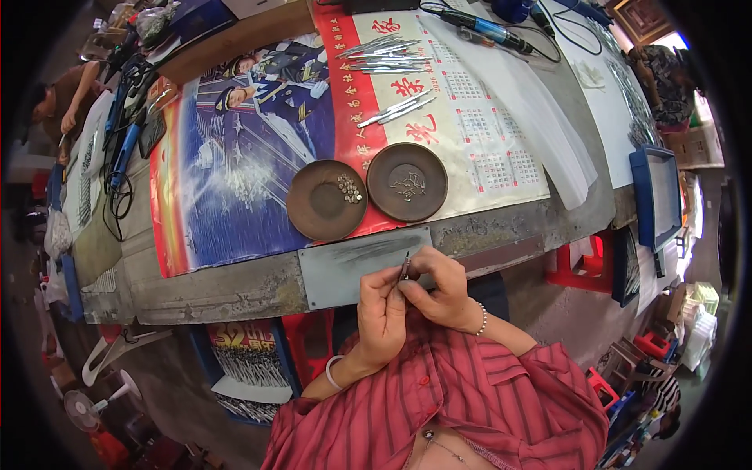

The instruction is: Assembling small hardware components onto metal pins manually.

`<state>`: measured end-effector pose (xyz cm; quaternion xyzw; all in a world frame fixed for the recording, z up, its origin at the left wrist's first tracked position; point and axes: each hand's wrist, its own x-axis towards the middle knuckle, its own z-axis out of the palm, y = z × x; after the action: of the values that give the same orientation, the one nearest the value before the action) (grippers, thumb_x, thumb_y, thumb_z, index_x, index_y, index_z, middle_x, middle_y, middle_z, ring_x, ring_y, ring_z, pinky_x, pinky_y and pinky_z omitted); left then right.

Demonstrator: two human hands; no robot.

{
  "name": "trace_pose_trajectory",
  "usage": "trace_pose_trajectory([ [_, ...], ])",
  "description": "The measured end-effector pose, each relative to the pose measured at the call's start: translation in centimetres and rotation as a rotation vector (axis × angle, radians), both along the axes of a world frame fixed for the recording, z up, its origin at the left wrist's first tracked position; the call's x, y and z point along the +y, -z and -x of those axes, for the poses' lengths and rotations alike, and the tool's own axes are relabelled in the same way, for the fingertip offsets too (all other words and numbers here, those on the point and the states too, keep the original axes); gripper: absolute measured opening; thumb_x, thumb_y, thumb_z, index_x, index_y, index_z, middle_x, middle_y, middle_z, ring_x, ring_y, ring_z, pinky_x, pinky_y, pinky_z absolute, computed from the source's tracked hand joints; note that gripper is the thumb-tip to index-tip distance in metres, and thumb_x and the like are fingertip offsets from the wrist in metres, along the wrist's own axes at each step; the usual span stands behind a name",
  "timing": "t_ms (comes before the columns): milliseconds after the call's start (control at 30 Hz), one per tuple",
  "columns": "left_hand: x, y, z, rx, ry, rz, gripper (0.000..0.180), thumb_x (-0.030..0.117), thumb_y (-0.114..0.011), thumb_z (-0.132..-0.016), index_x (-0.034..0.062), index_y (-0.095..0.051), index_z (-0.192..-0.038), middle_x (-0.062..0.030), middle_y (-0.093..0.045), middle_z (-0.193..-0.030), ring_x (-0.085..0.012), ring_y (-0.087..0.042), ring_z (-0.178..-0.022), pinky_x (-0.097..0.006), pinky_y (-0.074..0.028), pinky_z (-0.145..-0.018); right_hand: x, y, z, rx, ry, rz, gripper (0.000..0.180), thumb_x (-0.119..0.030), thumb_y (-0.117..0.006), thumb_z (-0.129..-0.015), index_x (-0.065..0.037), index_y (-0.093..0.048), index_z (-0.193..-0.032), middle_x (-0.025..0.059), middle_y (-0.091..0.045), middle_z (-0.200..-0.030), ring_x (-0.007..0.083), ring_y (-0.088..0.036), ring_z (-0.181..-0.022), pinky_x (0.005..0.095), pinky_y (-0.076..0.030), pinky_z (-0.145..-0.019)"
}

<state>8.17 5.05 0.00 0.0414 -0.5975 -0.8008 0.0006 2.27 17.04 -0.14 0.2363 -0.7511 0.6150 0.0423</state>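
You have a slender dark piece (pixel 406 266) pinched between your two hands, its pointed end rising above the fingertips and its lower part hidden among them; it is too small here to tell whether it is a tool or a workpiece. Your left hand (pixel 381 309) closes thumb and fingers on it from the left, and your right hand (pixel 440 286) grips it from the right, the two sets of fingertips meeting around it.

Your hands are over the near edge of the worktable (pixel 501 235), by a flat grey metal plate (pixel 356 270). Just beyond the plate, two round brown dishes sit side by side: the left dish (pixel 309 204) holds small round silvery pieces (pixel 350 189), the right dish (pixel 381 196) thin little pins (pixel 409 185). Both stand on a large calendar poster (pixel 251 188), with slim silver strips (pixel 388 56) bunched farther up it. A translucent plastic sheet (pixel 540 110) covers its right side. Away to your right is a blue tray (pixel 641 188); a red stool (pixel 583 266) stands below the table, and another person (pixel 74 98) is at the far left.

Your left forearm slants up from the lower left, a pale bangle (pixel 334 372) on its wrist; the right comes in from the lower right, wearing a beaded bracelet (pixel 481 317).
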Motion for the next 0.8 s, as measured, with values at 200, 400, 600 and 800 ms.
trace_pose_trajectory([
  [200, 0.0, 1.3, -0.3, 0.04, -0.056, 0.098, 0.02, 0.006, -0.042, -0.098, 0.0008, -0.038, -0.117, -0.0084, -0.056, -0.107, -0.0047, -0.052, -0.084, -0.016, -0.042, -0.069, -0.8, 0.7, -0.6, 0.21, 0.109, -0.211, 0.016, -0.011, -0.063, -0.081, -0.002, -0.052, -0.086, 0.0126, -0.051, -0.076, 0.0309, -0.051, -0.066, 0.0397, -0.041, -0.061],
  [400, 0.3, 1.0, 0.1, 0.001, -0.076, 0.019, 0.014, 0.005, -0.043, -0.098, 0.0008, -0.04, -0.111, -0.0042, -0.055, -0.093, -0.0038, -0.047, -0.071, -0.016, -0.038, -0.06, -0.8, 0.4, -1.1, 0.106, 0.12, -0.356, 0.011, -0.01, -0.056, -0.086, 0.0, -0.05, -0.087, 0.0127, -0.051, -0.078, 0.0304, -0.051, -0.067, 0.0384, -0.042, -0.061],
  [600, 0.0, 0.2, 0.7, -0.088, -0.056, -0.272, 0.013, 0.007, -0.046, -0.097, 0.0057, -0.041, -0.109, -0.0007, -0.05, -0.075, -0.0026, -0.036, -0.054, -0.017, -0.028, -0.047, 0.3, -0.6, -0.2, -0.252, -0.014, -0.003, 0.008, -0.005, -0.057, -0.086, 0.002, -0.055, -0.088, 0.0125, -0.056, -0.074, 0.025, -0.057, -0.067, 0.0318, -0.045, -0.06],
  [800, 0.1, 0.8, -0.1, -0.082, -0.093, -0.234, 0.014, 0.004, -0.044, -0.097, 0.0023, -0.039, -0.11, -0.0043, -0.055, -0.088, -0.0036, -0.046, -0.069, -0.018, -0.037, -0.06, -0.4, 0.7, -0.9, 0.056, 0.08, -0.125, 0.013, -0.001, -0.063, -0.076, 0.0, -0.054, -0.086, 0.0115, -0.055, -0.076, 0.0285, -0.053, -0.066, 0.0369, -0.042, -0.063],
])
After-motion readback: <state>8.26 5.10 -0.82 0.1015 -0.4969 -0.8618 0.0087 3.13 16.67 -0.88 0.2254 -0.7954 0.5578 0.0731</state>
